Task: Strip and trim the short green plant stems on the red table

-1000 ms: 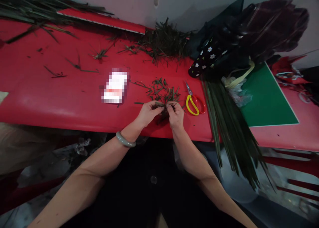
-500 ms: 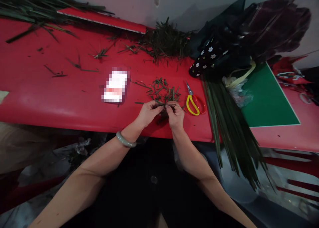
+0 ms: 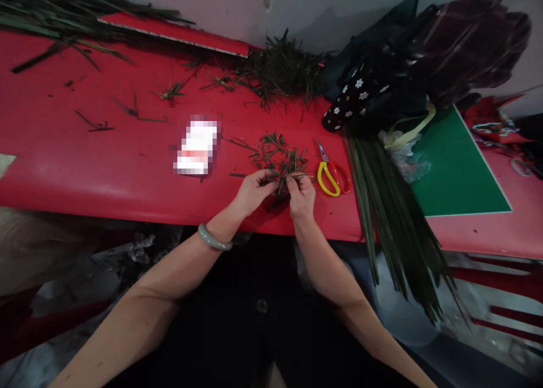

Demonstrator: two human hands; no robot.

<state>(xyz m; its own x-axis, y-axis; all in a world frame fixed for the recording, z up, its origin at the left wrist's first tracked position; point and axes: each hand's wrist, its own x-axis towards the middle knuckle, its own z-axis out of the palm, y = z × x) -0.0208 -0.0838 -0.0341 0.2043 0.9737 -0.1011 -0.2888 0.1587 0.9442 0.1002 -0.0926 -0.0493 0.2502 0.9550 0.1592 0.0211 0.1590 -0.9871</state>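
My left hand (image 3: 254, 191), with a pale bangle (image 3: 214, 238) on its wrist, pinches a thin green leaf strip (image 3: 281, 180) near the table's front edge. Facing it, my right hand (image 3: 302, 195) grips the strip's other part between thumb and fingers. Just beyond the fingertips lies a loose heap of short leaf cuttings (image 3: 274, 150); some hide the exact shape of what I hold. Scissors (image 3: 328, 176) with one yellow and one red handle rest to the right of my right hand, touching neither hand.
A phone (image 3: 197, 147) lies left of the cuttings on the red table (image 3: 106, 179). Long green leaves (image 3: 382, 207) hang over the front edge at the right, beside a green board (image 3: 462, 173). Along the wall are a heap of leaf scraps (image 3: 284, 65) and a black floral-patterned object (image 3: 348, 99).
My right hand has shifted slightly right, widening the gap between my fingertips. More of the leaf strip shows between them. The other things have stayed in place.
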